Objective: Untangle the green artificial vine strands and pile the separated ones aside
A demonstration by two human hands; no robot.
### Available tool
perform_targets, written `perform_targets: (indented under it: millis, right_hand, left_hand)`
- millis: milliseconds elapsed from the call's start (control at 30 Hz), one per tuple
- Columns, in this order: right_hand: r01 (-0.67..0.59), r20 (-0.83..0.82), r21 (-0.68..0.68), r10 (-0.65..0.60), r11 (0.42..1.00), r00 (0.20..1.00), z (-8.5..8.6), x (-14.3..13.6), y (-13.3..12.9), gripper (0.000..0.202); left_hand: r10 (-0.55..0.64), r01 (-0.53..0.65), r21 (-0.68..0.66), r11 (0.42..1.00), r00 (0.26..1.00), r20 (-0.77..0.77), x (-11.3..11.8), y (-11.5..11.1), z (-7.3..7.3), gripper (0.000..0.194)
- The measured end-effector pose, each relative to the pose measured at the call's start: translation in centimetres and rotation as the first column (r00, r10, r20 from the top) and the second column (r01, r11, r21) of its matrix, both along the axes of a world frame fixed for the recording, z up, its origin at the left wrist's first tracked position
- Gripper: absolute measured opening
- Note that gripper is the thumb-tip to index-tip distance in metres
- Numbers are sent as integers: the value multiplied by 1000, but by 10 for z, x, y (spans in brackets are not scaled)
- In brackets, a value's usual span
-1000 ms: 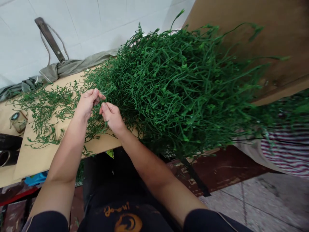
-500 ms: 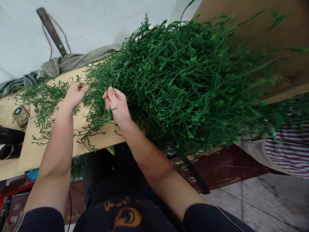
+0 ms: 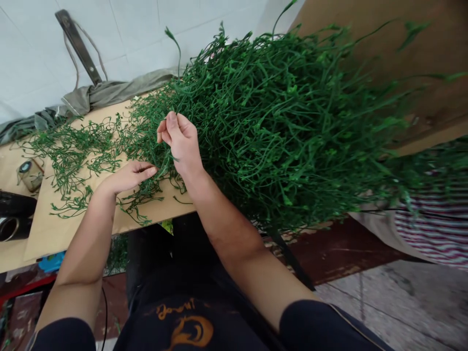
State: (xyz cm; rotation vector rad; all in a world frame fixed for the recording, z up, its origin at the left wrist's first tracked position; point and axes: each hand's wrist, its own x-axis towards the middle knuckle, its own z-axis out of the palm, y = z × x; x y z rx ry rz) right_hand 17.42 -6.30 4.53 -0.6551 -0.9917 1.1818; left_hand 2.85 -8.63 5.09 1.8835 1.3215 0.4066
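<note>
A large heap of thin green plant stems [image 3: 278, 126] with small forked tips covers the right of the table. At its left edge my right hand [image 3: 179, 136] is closed in a pinch. One green stem [image 3: 179, 53] rises above these fingers with its tip upright against the wall; its lower part blends into the heap. My left hand [image 3: 127, 176] is low over the board, fingers stretched out and thumb apart, at the edge of some loose stems [image 3: 146, 187]. More scattered stems [image 3: 73, 146] lie on the left.
Cardboard [image 3: 47, 229] covers the tabletop. A small jar [image 3: 31, 175] and black cylinders [image 3: 16, 204] stand at the left edge. Grey cloth [image 3: 120, 90] runs along the tiled wall. A brown cardboard panel [image 3: 431, 44] stands at right, near striped fabric [image 3: 431, 234].
My left hand has come down and right, nearer the front edge. My right hand has moved slightly up, and a single stem now stands up above it.
</note>
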Motion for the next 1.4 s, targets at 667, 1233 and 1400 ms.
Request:
perform_targets:
  millis: [667, 1233, 1400]
  right_hand:
    - [-73, -99, -256, 49, 964, 994, -30, -24, -13, 34]
    - [-172, 101, -71, 179, 983, 979, -31, -28, -15, 44]
    - [-224, 148, -80, 233, 971, 961, -33, -29, -15, 30]
  left_hand:
    - [394, -529, 425, 734, 842, 368, -7, -7, 0, 25]
    - [350, -424, 337, 841, 900, 259, -15, 3, 0, 49]
    - [352, -456, 378, 806, 882, 314, -12, 14, 6, 39]
